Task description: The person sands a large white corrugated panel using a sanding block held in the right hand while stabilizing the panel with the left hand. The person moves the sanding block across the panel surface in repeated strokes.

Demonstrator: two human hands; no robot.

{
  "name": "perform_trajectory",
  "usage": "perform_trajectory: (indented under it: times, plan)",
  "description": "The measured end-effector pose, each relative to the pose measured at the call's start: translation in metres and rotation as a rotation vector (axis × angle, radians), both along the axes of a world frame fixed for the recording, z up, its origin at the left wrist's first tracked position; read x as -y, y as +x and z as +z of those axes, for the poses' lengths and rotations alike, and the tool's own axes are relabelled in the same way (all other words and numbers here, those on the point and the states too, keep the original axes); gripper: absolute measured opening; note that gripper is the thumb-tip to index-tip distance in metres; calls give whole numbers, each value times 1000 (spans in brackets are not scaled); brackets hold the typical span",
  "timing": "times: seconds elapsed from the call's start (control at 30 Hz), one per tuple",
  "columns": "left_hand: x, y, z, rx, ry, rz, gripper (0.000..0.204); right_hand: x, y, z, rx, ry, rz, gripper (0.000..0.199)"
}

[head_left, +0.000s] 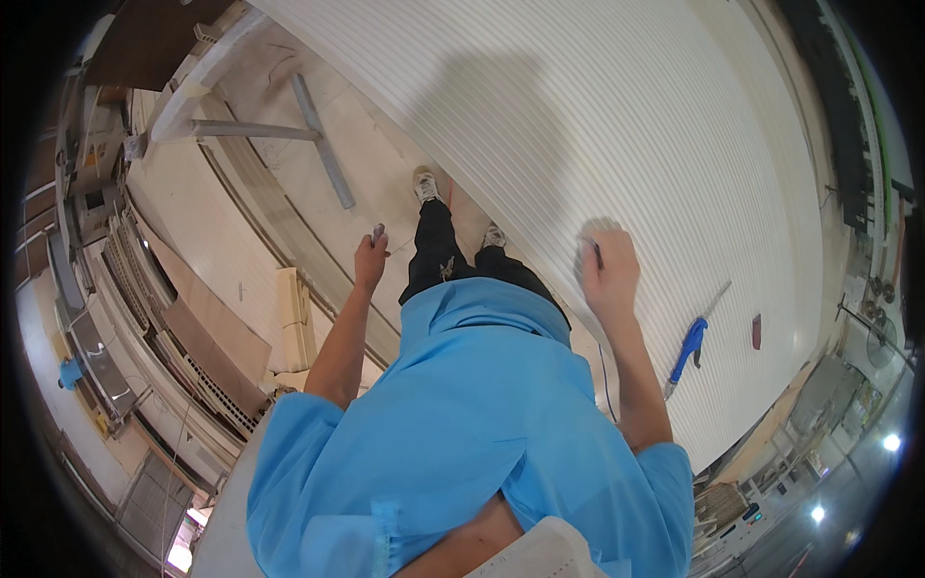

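Observation:
My left hand [367,266] is raised over the floor left of my legs, its fingers closed round a small dark grey object [378,232] whose kind I cannot make out. My right hand [613,270] is at the near left edge of a large white panel with fine ribs [694,183]. Its fingers are curled, and a bit of something dark shows by the thumb. To the right of that hand, a blue air blow gun [690,349] with a thin metal nozzle lies on the panel. Beyond it is a small dark red block-like object [756,331].
On the floor to the left stands a grey metal stand leg [323,144] with a crossbar. Stacked boards and strips [145,289] line the left side. A beige bundle of strips [295,318] lies nearer. A thin dark cord [606,380] hangs beside my right forearm.

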State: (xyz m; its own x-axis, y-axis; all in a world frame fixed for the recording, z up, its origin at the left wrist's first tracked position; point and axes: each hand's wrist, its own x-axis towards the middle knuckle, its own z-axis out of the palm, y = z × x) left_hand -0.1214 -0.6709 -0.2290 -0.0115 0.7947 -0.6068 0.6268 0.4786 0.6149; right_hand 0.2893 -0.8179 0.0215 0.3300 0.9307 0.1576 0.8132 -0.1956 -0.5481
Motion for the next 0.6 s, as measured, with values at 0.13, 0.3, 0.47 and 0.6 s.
perform_trajectory:
  times: [0.13,0.3,0.47,0.6]
  plan:
    - [10,4,8,52,-5,18,44,-38,-12,-5,12,103,-45,11]
    - [15,-14,7,15,-30,91,44,-91,-27,-1,169,43,67,17]
    - [11,-42,4,-25,-13,168,43,-254,-66,-19,131,95,145,14]
    - [-8,-48,24,-73,19,103,41,-361,-93,-33,99,160,215,15]
